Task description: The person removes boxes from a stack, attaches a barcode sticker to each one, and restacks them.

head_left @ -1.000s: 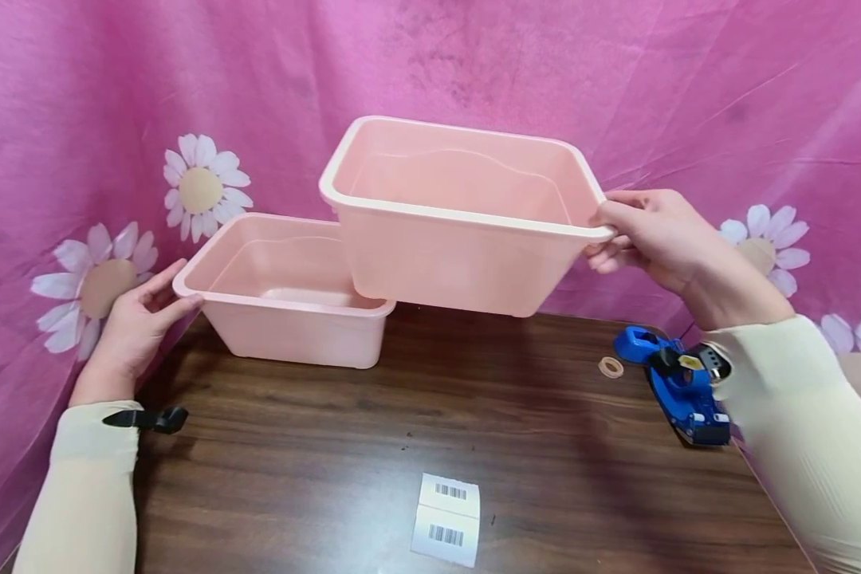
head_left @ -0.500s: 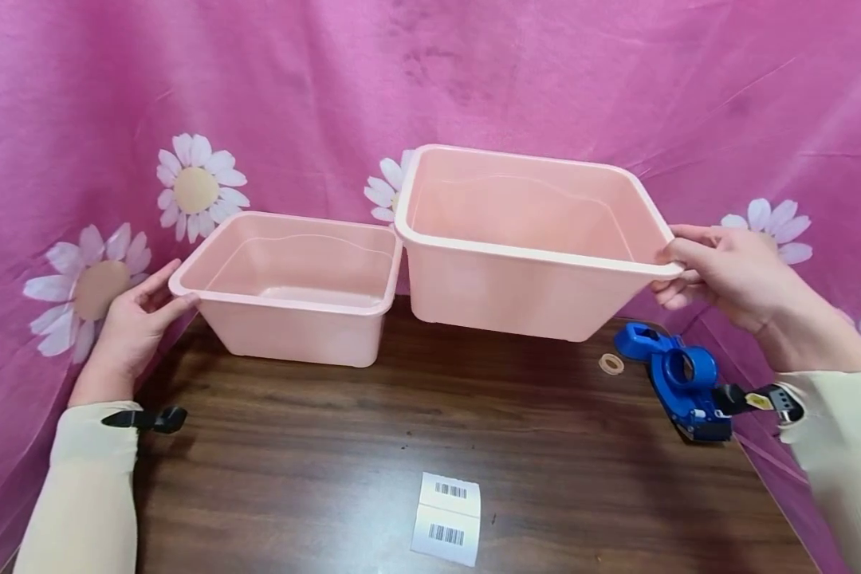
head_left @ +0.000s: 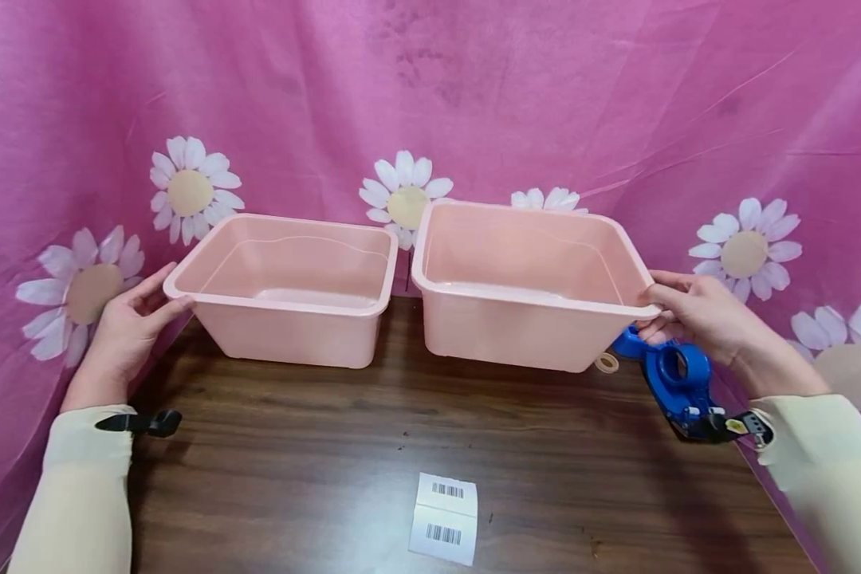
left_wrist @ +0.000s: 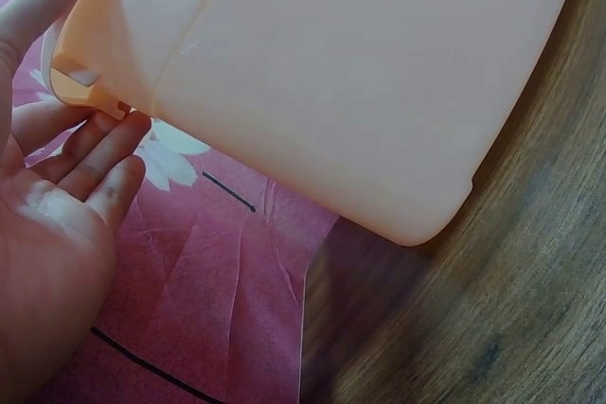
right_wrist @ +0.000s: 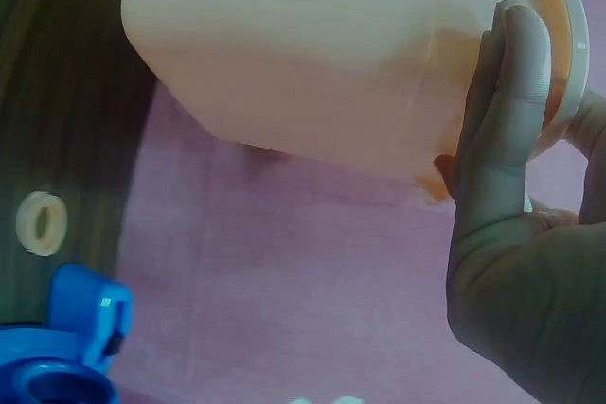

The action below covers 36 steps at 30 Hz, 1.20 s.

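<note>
Two pink plastic bins stand side by side in the head view, with a narrow gap between them. My left hand (head_left: 118, 343) grips the left end of the left bin (head_left: 294, 336), thumb on the rim and fingers under it, as the left wrist view also shows on the bin wall (left_wrist: 350, 92). With the thumb over the rim and fingers beneath, my right hand (head_left: 717, 327) pinches the right end of the right bin (head_left: 505, 331). This bin is held close over the table, tilted slightly down to the right. In the right wrist view, fingers (right_wrist: 511, 111) lie against its end wall.
On the right of the wooden table (head_left: 316, 446) lies a blue tape dispenser (head_left: 678, 379), with a small beige ring (head_left: 606, 363) beside it. Near the front is a white label sheet (head_left: 443, 518) with barcodes. Pink flowered cloth (head_left: 294, 96) hangs behind.
My right hand has carried the right bin rightward and then down, from overlapping the left bin to beside it. My left hand keeps its hold, and the left bin has barely moved.
</note>
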Tool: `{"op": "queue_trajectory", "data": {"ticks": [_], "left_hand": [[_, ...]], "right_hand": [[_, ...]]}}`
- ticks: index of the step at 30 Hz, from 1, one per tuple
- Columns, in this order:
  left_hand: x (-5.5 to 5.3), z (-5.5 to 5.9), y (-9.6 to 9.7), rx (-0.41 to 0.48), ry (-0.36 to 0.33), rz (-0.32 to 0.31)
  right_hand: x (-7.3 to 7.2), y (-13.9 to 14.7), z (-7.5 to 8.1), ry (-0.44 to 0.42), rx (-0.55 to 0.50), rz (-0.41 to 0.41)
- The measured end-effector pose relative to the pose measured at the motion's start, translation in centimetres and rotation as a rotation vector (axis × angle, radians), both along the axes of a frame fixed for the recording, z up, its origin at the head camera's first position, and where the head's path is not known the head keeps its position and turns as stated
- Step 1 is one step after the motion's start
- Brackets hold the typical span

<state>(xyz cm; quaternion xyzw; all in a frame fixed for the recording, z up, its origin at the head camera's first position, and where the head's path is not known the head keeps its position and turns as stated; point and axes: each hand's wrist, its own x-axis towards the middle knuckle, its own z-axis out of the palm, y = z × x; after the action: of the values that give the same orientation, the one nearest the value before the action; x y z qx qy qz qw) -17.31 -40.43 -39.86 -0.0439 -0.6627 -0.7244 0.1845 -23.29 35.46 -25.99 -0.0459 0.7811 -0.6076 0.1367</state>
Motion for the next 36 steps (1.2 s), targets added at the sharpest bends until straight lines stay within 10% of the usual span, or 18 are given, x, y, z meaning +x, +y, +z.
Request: {"op": "queue_trajectory", "data": {"ticks": [14, 36], "left_hand": [[0.3, 0.1, 0.2, 0.03, 0.025, -0.02], [0.3, 0.2, 0.3, 0.06, 0.029, -0.036]], "right_hand": [[-0.8, -0.8, -4.7, -0.006, 0.07, 0.031], [-1.7, -1.0, -7.0, -0.019, 0.148, 0.053]]}}
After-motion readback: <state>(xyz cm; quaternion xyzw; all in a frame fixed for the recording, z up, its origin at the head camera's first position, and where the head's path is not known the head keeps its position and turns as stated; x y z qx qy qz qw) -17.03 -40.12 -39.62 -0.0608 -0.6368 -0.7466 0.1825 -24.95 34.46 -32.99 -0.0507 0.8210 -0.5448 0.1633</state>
